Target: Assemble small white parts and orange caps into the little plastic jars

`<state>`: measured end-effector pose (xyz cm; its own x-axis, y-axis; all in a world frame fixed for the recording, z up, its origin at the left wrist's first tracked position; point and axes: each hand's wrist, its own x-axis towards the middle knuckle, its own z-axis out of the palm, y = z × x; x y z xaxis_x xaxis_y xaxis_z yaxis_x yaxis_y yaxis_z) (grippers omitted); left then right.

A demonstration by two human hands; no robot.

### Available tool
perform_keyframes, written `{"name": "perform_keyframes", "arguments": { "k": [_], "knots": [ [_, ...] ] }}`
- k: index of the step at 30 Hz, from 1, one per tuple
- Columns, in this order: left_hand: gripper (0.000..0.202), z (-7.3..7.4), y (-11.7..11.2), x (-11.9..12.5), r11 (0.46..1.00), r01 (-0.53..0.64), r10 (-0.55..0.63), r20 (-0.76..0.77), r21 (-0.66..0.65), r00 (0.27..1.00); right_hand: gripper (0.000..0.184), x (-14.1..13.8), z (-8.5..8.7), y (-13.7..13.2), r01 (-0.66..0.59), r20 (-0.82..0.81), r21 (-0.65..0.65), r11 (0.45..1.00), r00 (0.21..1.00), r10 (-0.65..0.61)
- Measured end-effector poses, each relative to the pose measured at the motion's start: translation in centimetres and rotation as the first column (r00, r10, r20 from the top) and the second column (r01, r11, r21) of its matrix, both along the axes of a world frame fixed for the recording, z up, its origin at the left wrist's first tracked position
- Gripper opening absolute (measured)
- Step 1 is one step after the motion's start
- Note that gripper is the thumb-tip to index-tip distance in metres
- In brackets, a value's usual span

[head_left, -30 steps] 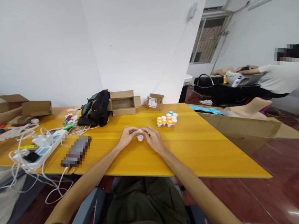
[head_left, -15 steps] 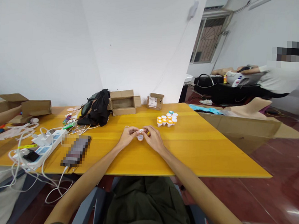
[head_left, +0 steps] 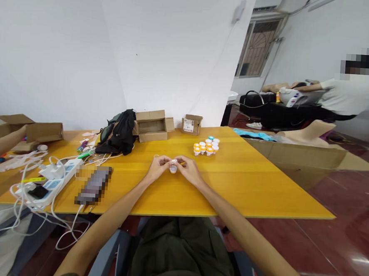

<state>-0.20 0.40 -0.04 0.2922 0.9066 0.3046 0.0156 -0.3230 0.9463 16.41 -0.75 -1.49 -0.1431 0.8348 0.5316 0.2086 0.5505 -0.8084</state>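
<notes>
My left hand and my right hand meet over the table, thumbs and fingers pinched from both sides on a small white piece with dark marks. It is too small to name more exactly. Right below it is a small orange-rimmed cup with a pale inside. I cannot tell whether the piece touches the cup. Farther back and to the right, several small white containers with orange tops stand in a close group, one of them with a teal top.
A phone, a power strip and loose white cables lie to the left. Behind them are a black bag and open cardboard boxes. Another person's arm reaches into a box at far left. Someone sits far right.
My hands keep almost the same place, and the small white piece has turned slightly between my fingers. At far left, the other person's arm has shifted slightly at the box.
</notes>
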Motion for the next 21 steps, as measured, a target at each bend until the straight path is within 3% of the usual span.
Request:
{"name": "perform_keyframes", "arguments": {
  "k": [16,21],
  "knots": [
    [0.039,-0.30,0.15,-0.19,0.999,0.032,-0.031,-0.025,0.020,0.999,0.023,0.05,0.41,-0.33,-0.012,-0.003,0.004,1.000,1.000,0.012],
    [0.037,-0.33,0.24,-0.18,0.998,0.014,-0.006,-0.113,0.069,0.994,0.025,-0.01,0.20,0.01,0.018,-0.025,0.006,1.000,1.000,-0.018]
  ]
}}
